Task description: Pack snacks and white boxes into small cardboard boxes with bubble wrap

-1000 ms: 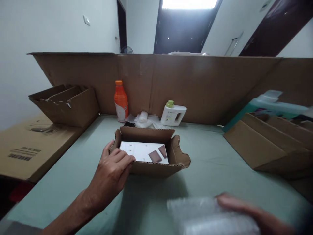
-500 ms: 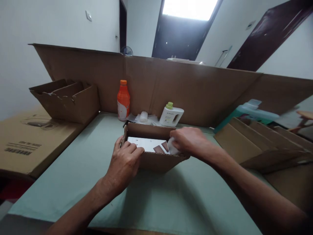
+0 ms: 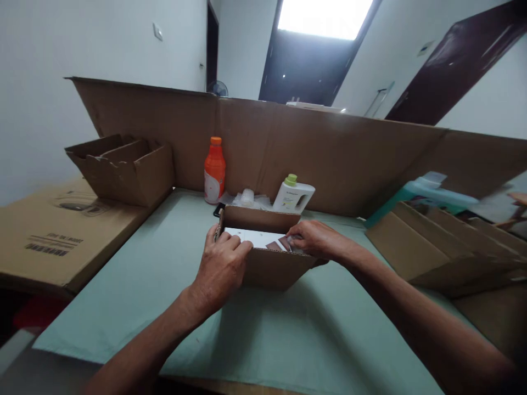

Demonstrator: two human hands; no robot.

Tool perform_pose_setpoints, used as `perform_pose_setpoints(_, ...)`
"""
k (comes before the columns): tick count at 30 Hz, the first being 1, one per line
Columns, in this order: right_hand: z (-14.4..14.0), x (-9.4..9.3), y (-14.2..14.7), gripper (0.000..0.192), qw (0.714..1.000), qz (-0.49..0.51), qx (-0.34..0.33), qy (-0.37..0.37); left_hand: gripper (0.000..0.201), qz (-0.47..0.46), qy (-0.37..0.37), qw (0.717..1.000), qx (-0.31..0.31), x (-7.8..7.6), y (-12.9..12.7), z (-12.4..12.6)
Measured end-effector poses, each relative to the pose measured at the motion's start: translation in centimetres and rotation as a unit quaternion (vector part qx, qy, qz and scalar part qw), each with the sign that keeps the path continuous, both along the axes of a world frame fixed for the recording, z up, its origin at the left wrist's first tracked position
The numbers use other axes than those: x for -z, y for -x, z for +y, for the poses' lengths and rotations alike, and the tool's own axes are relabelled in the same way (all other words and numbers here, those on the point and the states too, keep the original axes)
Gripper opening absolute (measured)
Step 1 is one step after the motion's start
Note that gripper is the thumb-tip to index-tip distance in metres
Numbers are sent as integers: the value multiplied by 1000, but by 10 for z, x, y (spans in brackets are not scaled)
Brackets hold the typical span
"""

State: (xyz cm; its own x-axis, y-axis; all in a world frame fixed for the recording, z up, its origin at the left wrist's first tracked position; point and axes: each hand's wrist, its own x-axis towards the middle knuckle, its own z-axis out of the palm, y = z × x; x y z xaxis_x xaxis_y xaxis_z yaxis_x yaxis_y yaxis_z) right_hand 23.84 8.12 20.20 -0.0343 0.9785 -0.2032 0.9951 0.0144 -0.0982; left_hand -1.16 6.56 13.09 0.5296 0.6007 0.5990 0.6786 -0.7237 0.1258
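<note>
An open brown cardboard box [image 3: 274, 269] stands on the cloth-covered table in front of me. Inside it lies a white box [image 3: 257, 237] with brown patches at its right end. My left hand [image 3: 224, 258] is closed over the near left rim of the cardboard box, fingers curled inside. At the right end, the fingers of my right hand [image 3: 310, 237] are bent down into the box, pinching translucent plastic wrap [image 3: 297, 247] beside the white box. Most of this wrap is hidden by the fingers and the rim.
Behind the box stand an orange bottle [image 3: 214, 170], a white bottle with a green cap [image 3: 293, 196] and clear plastic packaging [image 3: 249, 198]. Divided cardboard boxes [image 3: 119, 170] flank the left, others [image 3: 411, 236] the right, near a teal jug [image 3: 428, 189]. A cardboard panel [image 3: 329, 148] closes the back.
My right hand has lowered and pushed the plastic wrap deeper into the right end of the box. My left hand keeps its hold on the rim. The view has shifted slightly.
</note>
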Motion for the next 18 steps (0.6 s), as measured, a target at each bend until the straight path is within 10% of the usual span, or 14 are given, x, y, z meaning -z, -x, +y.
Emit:
perform_pose_setpoints(13,8,16,-8,26,995,67,-35,-68,21,5,1,1000,-10,0,-2,0)
perform_pose_setpoints(18,-36,-1,-22,20,971,146,29,-186,59,-141,-80,986,-31,21,3,-14)
